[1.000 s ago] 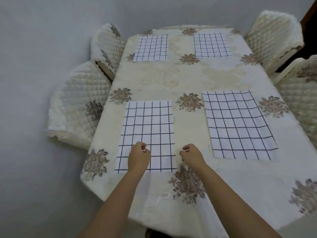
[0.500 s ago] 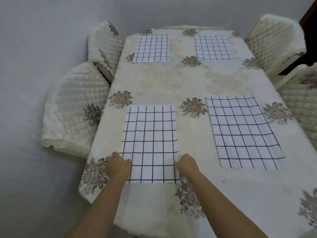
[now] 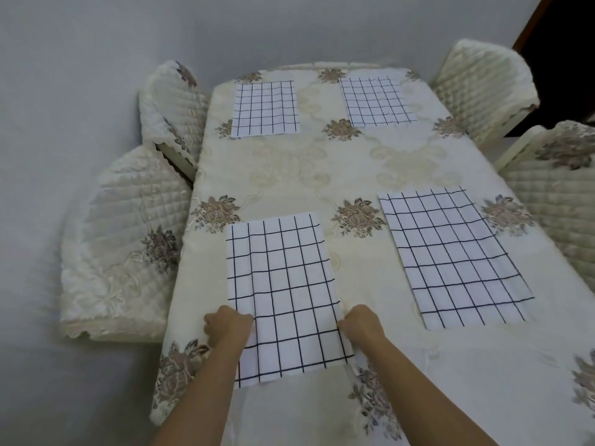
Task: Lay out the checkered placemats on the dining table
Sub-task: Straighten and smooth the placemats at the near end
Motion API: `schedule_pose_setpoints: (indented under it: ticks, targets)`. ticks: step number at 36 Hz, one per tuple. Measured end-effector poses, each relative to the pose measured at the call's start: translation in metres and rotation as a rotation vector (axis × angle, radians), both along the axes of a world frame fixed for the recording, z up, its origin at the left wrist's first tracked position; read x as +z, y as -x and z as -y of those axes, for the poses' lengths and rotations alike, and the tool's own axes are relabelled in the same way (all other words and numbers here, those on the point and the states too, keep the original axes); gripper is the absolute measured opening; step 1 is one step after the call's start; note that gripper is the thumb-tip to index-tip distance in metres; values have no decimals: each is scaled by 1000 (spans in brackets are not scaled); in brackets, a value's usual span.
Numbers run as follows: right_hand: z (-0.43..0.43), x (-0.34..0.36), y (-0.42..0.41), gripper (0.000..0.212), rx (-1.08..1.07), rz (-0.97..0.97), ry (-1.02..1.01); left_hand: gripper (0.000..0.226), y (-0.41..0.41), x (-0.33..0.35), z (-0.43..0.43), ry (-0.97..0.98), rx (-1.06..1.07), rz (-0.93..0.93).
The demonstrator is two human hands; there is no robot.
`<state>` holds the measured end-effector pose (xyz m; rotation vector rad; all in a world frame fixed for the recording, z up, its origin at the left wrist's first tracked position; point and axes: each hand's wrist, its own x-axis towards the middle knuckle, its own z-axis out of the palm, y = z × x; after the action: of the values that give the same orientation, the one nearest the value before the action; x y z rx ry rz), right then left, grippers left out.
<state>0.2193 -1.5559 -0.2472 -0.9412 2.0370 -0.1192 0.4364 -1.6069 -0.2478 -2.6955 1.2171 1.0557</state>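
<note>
Left hand (image 3: 227, 326) and right hand (image 3: 362, 325) pinch the near-left placemat (image 3: 283, 284) on a floral tablecloth (image 3: 338, 162) between quilted chairs (image 3: 128, 246).

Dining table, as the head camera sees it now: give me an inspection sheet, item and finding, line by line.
Surface: cream floral-embroidered tablecloth, covering the whole top.
Job's things: four white cloth placemats with black grid lines on it: near-left placemat, near-right placemat, far-left placemat, far-right placemat.
Clutter: nothing seen.
Grippers: left hand and right hand grip the near-left placemat's side edges.
Cables: nothing seen.
Surroundings: cream quilted chairs, two per side; grey wall.
</note>
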Motion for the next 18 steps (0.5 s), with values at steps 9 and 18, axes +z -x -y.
schedule_pose_setpoints:
  ticks: [9,18]
  targets:
    - [17,2,0,26,-187,65,49,45,-3,5,24,152,-9,-112]
    - [34,-5,8,38,-338,119,66,59,0,11,30,329,-321,-31]
